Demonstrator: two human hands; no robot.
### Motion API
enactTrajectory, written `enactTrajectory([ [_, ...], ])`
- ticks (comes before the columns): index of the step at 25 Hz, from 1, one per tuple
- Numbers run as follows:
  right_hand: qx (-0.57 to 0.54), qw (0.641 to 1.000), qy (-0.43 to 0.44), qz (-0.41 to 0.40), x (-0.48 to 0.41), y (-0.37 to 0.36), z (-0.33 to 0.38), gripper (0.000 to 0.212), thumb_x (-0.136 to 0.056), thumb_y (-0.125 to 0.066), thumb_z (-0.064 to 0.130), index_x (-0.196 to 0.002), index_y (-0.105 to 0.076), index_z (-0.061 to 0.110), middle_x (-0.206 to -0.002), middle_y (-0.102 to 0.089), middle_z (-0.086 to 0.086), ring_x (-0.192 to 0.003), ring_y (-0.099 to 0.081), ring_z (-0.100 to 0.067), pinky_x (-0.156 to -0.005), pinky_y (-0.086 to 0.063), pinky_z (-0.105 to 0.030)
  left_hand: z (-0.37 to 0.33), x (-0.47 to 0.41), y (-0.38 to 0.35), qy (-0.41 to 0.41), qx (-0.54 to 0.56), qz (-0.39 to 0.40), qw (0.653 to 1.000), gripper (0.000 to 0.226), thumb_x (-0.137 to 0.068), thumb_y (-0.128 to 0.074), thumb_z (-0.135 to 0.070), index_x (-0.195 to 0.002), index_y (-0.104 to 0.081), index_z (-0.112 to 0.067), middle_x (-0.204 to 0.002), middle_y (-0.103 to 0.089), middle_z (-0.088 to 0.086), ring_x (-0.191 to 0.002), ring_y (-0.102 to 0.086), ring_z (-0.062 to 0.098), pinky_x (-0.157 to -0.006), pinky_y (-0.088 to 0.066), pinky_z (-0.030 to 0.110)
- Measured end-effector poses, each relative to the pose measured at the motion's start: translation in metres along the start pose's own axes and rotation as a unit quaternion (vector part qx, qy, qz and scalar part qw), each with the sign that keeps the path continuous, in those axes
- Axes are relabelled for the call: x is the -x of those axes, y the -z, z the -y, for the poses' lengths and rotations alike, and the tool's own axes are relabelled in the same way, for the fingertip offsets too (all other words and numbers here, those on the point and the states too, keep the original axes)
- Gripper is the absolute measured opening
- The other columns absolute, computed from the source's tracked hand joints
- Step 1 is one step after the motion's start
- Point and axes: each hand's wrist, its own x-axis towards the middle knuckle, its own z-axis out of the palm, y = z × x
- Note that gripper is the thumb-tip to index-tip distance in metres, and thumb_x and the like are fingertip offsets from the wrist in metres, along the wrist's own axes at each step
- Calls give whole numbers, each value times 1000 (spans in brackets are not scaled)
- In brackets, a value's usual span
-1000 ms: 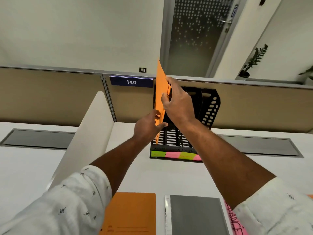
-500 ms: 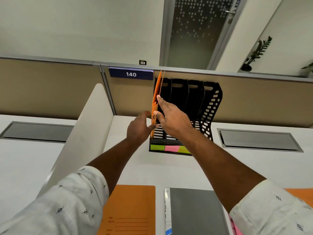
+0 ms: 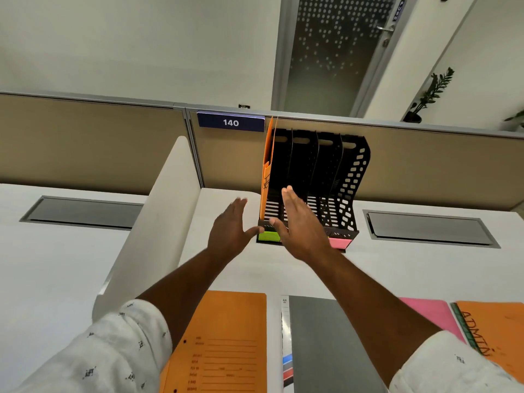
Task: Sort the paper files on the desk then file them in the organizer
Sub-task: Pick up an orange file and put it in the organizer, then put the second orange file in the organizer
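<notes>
Head view: our left hand and right hand are flat, fingers straight, gripping nothing, just in front of black organizer; can't tell if they touch it. Orange file stands upright in leftmost slot. Lying flat on desk near us: second orange file, grey folder, pink file, lettered orange file.

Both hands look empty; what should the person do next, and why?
Probably reach back for the orange folder on the desk: an orange file stands in the organizer's leftmost slot, the left hand and right hand are open, and the grey folder waits too.
</notes>
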Motion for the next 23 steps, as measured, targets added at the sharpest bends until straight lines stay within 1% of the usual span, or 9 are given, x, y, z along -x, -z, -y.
enactTrajectory([
  [3,2,1000,-2,5,50,-27,1,74,-102,-39,54,-160,-9,19,-168,-9,0,-155,-11,-18,-124,-22,-44,18,50,-2,-1,-16,23,1000,96,-85,-63,-66,-159,-23,-20,-166,-24,3,-153,-26,23,-120,-31,46],
  [6,6,1000,-19,25,97,-51,3,75,-102,-36,56,-161,-9,18,-168,-8,0,-155,-10,-17,-125,-19,-40,31,99,-4,12,-16,37,999,97,-85,-62,-68,-159,-22,-21,-167,-22,2,-153,-25,23,-120,-28,47],
  [8,8,999,-30,44,127,-65,7,75,-102,-34,57,-161,-6,19,-168,-3,1,-155,-6,-15,-126,-14,-38,40,131,-7,20,-16,59,998,98,-84,-63,-66,-160,-20,-21,-167,-19,2,-154,-22,22,-121,-25,46],
  [10,4,997,-44,64,155,-78,11,77,-102,-32,58,-160,-1,19,-166,5,5,-155,-2,-13,-124,-7,-32,49,164,-12,27,-26,85,996,101,-83,-62,-68,-160,-17,-23,-168,-15,1,-154,-18,21,-122,-22,43],
  [13,-7,995,-51,85,192,-97,17,83,-97,-19,67,-160,-1,17,-164,8,6,-154,-2,-13,-126,-12,-33,63,207,-18,43,-40,113,992,102,-83,-62,-69,-161,-16,-23,-169,-14,2,-154,-18,21,-122,-23,41],
  [16,-27,990,-76,113,227,-115,23,93,-87,-8,75,-160,0,17,-167,3,4,-155,-5,-13,-122,-8,-25,75,249,-22,48,-51,142,987,102,-83,-64,-67,-160,-16,-21,-168,-15,3,-154,-19,22,-122,-24,42],
  [18,-30,987,-90,128,248,-126,29,90,-90,-13,73,-160,0,19,-168,2,4,-155,-6,-13,-121,-9,-25,83,272,-24,51,-55,160,984,102,-84,-64,-66,-161,-14,-22,-169,-13,3,-154,-18,22,-123,-22,43],
  [21,-22,983,-99,155,274,-144,38,80,-99,-30,62,-161,-3,19,-169,-2,3,-155,-7,-14,-123,-15,-30,98,298,-26,80,-66,186,977,103,-84,-62,-67,-161,-9,-22,-169,-10,3,-155,-13,22,-125,-17,46],
  [23,-11,978,-95,186,290,-156,46,77,-101,-34,59,-161,-6,19,-169,-3,2,-155,-8,-14,-125,-17,-33,110,314,-26,108,-77,200,971,104,-85,-61,-68,-161,-7,-22,-169,-7,5,-155,-11,23,-124,-14,49],
])
